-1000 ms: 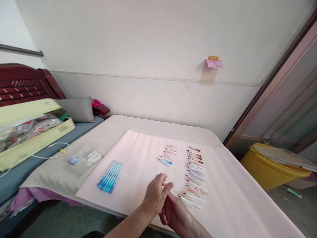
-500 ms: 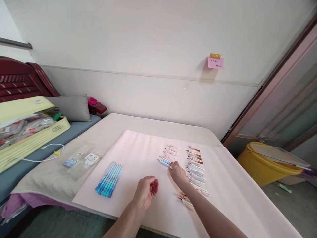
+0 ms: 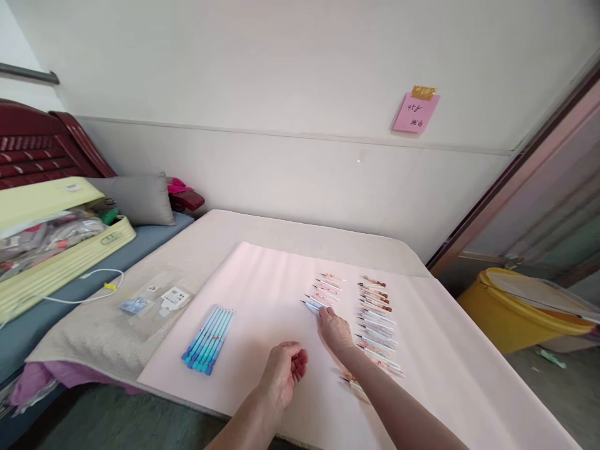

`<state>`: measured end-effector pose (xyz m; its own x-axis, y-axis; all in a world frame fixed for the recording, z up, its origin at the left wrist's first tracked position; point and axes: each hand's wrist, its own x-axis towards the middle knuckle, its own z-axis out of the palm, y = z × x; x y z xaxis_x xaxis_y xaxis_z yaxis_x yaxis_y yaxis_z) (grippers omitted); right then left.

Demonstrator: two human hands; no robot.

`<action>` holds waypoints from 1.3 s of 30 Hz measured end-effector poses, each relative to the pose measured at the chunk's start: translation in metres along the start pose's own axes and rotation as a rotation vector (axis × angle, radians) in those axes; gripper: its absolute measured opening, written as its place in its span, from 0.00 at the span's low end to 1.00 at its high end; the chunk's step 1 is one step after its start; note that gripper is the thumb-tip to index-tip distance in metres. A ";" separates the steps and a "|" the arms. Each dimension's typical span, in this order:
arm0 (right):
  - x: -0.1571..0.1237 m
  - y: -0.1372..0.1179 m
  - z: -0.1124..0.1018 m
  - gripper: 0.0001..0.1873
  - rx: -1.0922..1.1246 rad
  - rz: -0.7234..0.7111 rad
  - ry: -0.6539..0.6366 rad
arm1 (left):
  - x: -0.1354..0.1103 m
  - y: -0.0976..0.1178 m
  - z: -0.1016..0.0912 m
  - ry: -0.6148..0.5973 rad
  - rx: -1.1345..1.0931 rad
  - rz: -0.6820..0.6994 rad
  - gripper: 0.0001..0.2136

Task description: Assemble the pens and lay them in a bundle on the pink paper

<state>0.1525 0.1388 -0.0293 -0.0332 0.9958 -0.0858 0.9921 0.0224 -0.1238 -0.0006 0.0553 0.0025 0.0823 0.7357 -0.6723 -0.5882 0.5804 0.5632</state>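
Observation:
On the pale pink sheet [image 3: 272, 281], my right hand [image 3: 335, 330] has its fingers closed on the back end of light blue pens [image 3: 313, 306] lying flat. How many it pinches is hidden by the fingers. Just beyond them, several white and pink pens [image 3: 328, 287] lie in a short column. My left hand [image 3: 284, 369] hovers over the sheet nearer to me, fingers curled in, with nothing visible in them. To its left, several blue pens [image 3: 207, 340] with dark blue ends lie side by side. My right forearm partly covers brownish pens [image 3: 354, 384].
Along the right, a column of brown, grey and pink pens [image 3: 377, 319] lies on the sheet. Clear plastic packaging [image 3: 157, 303] sits on the beige cover at left. A yellow-green box [image 3: 65, 237] stands beyond it. A yellow bin [image 3: 520, 312] is on the floor at right.
The view has shifted slightly. My left hand has moved a little to the right, its fingers still curled. My right hand stays at the light blue pens.

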 end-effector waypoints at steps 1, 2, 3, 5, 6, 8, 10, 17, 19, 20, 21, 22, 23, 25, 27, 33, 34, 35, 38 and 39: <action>0.000 0.001 0.000 0.11 0.007 0.000 -0.002 | 0.002 -0.001 0.000 0.006 0.004 0.000 0.06; 0.001 0.001 -0.001 0.11 0.016 0.000 -0.002 | 0.004 -0.003 -0.001 0.015 0.009 0.001 0.05; 0.001 0.002 -0.001 0.11 0.027 -0.002 -0.001 | 0.005 -0.004 -0.001 0.022 0.012 0.002 0.05; -0.001 0.002 -0.004 0.11 0.057 -0.016 0.008 | 0.008 -0.005 -0.002 0.036 0.018 0.005 0.05; -0.004 0.000 -0.005 0.11 0.076 -0.032 0.014 | 0.009 -0.006 -0.002 0.047 0.017 0.005 0.05; -0.014 -0.007 -0.007 0.11 0.120 -0.078 0.028 | 0.012 -0.007 -0.003 0.073 0.006 0.008 0.06; -0.032 -0.020 -0.009 0.11 0.169 -0.139 0.032 | 0.014 -0.007 -0.004 0.089 -0.014 0.016 0.08; -0.070 -0.047 -0.017 0.09 0.355 -0.327 0.022 | 0.022 -0.001 -0.008 0.067 -0.114 0.078 0.01; -0.060 -0.035 -0.020 0.11 0.316 -0.213 0.053 | 0.020 0.004 -0.009 0.082 -0.157 0.077 0.01; -0.053 -0.026 -0.020 0.11 0.255 -0.107 0.067 | 0.019 0.006 -0.008 0.075 -0.172 0.078 0.01; -0.045 -0.018 -0.020 0.12 0.220 -0.028 0.081 | 0.017 0.008 -0.008 0.061 -0.184 0.079 0.01; -0.037 -0.009 -0.018 0.13 0.196 0.030 0.087 | 0.015 0.010 -0.007 0.046 -0.194 0.080 0.02; -0.030 -0.001 -0.016 0.14 0.175 0.083 0.090 | 0.012 0.012 -0.007 0.033 -0.199 0.080 0.02; -0.019 0.010 -0.011 0.15 0.143 0.157 0.080 | 0.009 0.014 -0.005 0.017 -0.199 0.075 0.02; -0.013 0.015 -0.005 0.14 0.122 0.202 0.063 | 0.006 0.015 -0.005 0.011 -0.194 0.069 0.02; -0.015 0.010 0.004 0.15 0.098 0.217 0.049 | 0.008 0.017 -0.005 0.028 -0.204 0.054 0.02; -0.016 0.008 0.004 0.16 0.096 0.210 0.052 | 0.008 0.018 -0.005 0.030 -0.209 0.056 0.02; -0.016 0.006 0.005 0.15 0.095 0.203 0.055 | 0.009 0.019 -0.005 0.029 -0.216 0.058 0.02; -0.012 0.000 0.006 0.15 0.099 0.183 0.052 | 0.010 0.021 -0.006 0.018 -0.240 0.064 0.02; -0.010 -0.003 0.005 0.15 0.104 0.174 0.047 | 0.010 0.022 -0.006 0.018 -0.250 0.066 0.02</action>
<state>0.1488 0.1287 -0.0334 0.1455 0.9870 -0.0690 0.9644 -0.1570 -0.2127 -0.0172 0.0732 0.0057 0.0237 0.7615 -0.6478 -0.7727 0.4251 0.4714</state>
